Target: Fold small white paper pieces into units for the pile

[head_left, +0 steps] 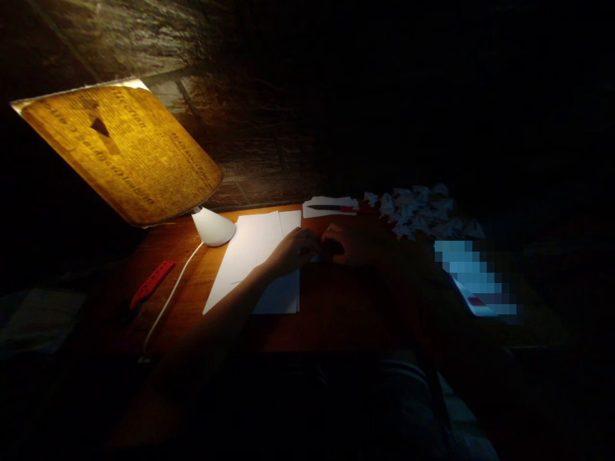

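My left hand (295, 248) reaches across the right side of some white paper sheets (250, 256), its fingers bent. Close beside it, my right hand (346, 244) hovers over the dark wood with thumb and fingers curled together. Between the two sets of fingertips shows a small pale piece of paper (314, 258), mostly hidden and dim. Both hands seem to pinch it. Behind them, a pen-like tool with a dark pointed tip and red end (331, 208) rests on smaller white paper pieces (317, 201).
A lamp with a yellow printed shade (125, 153) and white base (211, 227) stands left, its cord (177, 282) running forward. A red tool with holes (152, 282) lies nearby. Crumpled or folded papers (418, 211) heap at back right, near a lit, blurred screen (473, 278).
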Demonstrator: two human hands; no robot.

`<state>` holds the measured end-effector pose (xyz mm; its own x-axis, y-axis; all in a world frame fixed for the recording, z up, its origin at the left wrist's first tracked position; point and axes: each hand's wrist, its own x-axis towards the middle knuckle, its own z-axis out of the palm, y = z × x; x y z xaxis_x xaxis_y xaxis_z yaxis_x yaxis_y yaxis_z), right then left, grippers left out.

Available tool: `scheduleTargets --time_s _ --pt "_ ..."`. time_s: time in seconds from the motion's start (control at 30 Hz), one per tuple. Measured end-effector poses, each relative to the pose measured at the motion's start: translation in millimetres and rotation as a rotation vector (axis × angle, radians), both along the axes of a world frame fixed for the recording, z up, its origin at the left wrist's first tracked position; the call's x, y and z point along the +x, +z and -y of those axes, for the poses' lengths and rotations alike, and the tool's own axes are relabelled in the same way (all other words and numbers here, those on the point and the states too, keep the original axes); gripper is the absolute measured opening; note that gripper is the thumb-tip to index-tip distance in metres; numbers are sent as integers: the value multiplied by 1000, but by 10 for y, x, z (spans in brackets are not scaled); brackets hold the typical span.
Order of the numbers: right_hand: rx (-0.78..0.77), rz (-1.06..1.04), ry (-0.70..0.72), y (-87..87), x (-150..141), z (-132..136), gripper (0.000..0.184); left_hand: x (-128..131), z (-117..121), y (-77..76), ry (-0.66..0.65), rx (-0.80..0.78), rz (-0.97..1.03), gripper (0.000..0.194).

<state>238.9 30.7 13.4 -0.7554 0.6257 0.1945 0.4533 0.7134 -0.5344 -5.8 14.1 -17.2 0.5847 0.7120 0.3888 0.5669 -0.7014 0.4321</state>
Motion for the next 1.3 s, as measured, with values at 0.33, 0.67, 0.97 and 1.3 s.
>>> scheduleTargets --time_s 0.33,0.67,0.97,1.3 --pt "14 -1 -1 -37 0 -16 23 2 4 -8 6 -8 14 16" --pt "-2 -10 -9 -2 -1 0 20 2 9 1 -5 -1 20 16" --pt "-3 -30 -3 -21 8 -11 18 2 12 8 16 -12 -16 17" --pt "-2 -40 6 5 14 -4 17 -3 6 -2 -11 -13 19 19"
